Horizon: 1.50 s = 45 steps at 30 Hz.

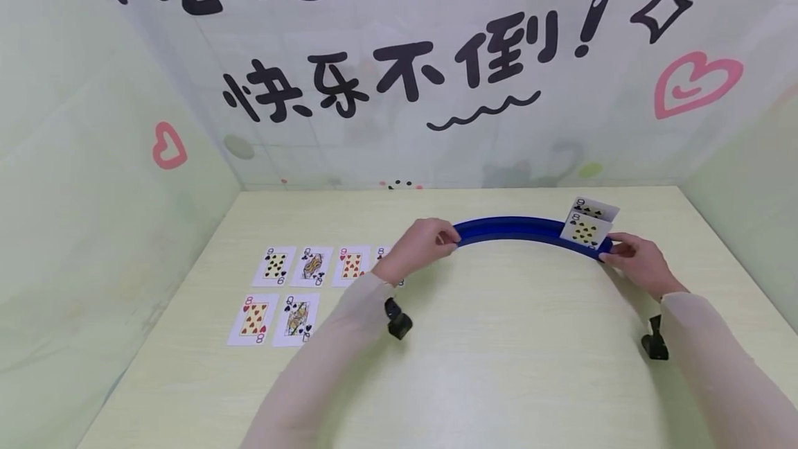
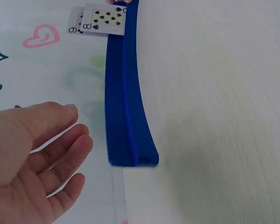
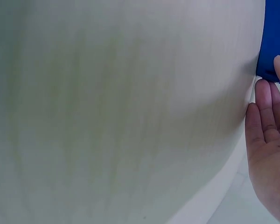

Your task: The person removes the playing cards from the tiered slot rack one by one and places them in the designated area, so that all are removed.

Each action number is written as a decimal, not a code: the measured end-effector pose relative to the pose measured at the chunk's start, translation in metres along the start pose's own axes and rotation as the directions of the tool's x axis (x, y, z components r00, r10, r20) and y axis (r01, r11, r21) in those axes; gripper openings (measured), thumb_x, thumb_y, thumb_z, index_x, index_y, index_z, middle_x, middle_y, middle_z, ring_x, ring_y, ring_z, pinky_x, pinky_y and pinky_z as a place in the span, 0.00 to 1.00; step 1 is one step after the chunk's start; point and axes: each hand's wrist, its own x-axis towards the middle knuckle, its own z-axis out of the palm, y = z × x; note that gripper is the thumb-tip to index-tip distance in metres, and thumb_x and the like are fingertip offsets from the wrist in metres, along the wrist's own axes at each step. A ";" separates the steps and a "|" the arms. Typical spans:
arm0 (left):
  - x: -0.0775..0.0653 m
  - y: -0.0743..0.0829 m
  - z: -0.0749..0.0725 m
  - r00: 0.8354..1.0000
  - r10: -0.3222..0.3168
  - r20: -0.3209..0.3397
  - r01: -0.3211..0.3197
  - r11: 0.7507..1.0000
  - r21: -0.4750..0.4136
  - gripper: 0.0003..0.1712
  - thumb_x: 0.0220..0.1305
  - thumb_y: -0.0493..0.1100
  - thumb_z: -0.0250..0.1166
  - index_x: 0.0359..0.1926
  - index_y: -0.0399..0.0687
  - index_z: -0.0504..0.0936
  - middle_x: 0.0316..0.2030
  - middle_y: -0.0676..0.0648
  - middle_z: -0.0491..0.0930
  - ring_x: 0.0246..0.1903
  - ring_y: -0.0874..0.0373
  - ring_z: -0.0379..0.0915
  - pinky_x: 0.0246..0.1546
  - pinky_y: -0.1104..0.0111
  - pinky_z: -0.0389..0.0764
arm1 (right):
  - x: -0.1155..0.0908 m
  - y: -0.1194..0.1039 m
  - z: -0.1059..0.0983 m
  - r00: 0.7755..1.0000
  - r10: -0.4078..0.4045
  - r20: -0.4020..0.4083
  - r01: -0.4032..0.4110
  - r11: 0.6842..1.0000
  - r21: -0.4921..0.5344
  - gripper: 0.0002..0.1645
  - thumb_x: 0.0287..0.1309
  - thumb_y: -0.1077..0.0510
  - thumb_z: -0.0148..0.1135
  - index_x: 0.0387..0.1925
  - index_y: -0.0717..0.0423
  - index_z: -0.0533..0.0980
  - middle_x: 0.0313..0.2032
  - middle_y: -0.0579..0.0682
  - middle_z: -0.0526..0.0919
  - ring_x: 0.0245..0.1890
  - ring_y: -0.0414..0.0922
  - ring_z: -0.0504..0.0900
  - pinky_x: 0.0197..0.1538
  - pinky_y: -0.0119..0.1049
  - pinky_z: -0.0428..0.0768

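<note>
"Where do you have the holder?"

"On my feed, the curved blue card holder (image 1: 511, 229) lies on the far right part of the table (image 1: 499, 366), between the two hands."

"And how are they set?"

"The right hand (image 1: 642, 265) has thumb and fingers clamped on the holder's right end. The left hand (image 1: 429, 240) is just beside the left end; in its wrist view I see thumb and fingers apart, with a gap to the holder, gripping nothing."

"What's done?"

"Two stand near the right end: the eight of spades (image 1: 586, 231) in front, a standing black nine (image 1: 596, 208) behind. I can't tell whether they share a groove."

"What's left?"

"Six, flat and face up to the left. Far row: a flat black nine (image 1: 274, 267), the far queen (image 1: 312, 267), the nine of hearts (image 1: 351, 266) and a half-hidden eight (image 1: 382, 255). Near row: the eight of hearts (image 1: 253, 319) and the near queen (image 1: 296, 319). I'd judge it early, about a quarter through; most of the holder's length is bare."
</note>
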 end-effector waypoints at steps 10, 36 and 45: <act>0.054 0.062 0.033 0.995 0.071 0.065 -0.074 0.997 0.031 0.14 0.62 0.40 0.61 0.48 0.42 0.80 0.39 0.52 0.78 0.36 0.66 0.71 0.36 0.81 0.71 | 0.002 0.001 0.000 1.000 0.005 -0.002 -0.005 1.000 -0.005 0.33 0.61 0.55 0.57 0.60 0.73 0.60 0.45 0.70 0.72 0.43 0.58 0.71 0.39 0.37 0.73; 0.115 0.118 0.079 0.999 0.003 0.046 -0.015 0.968 0.251 0.26 0.63 0.46 0.59 0.62 0.63 0.68 0.44 0.57 0.70 0.39 0.68 0.66 0.31 0.77 0.70 | 0.002 -0.004 -0.001 0.999 0.033 0.014 -0.034 0.998 0.046 0.32 0.62 0.56 0.56 0.61 0.72 0.59 0.49 0.72 0.70 0.45 0.58 0.71 0.43 0.40 0.72; 0.117 0.121 0.083 0.998 -0.021 0.065 0.005 0.969 0.245 0.24 0.63 0.46 0.59 0.60 0.64 0.70 0.42 0.56 0.70 0.34 0.67 0.65 0.29 0.76 0.70 | 0.003 0.000 -0.002 0.999 0.048 0.016 -0.049 0.998 0.044 0.32 0.62 0.56 0.56 0.61 0.70 0.59 0.48 0.71 0.70 0.45 0.59 0.70 0.46 0.44 0.71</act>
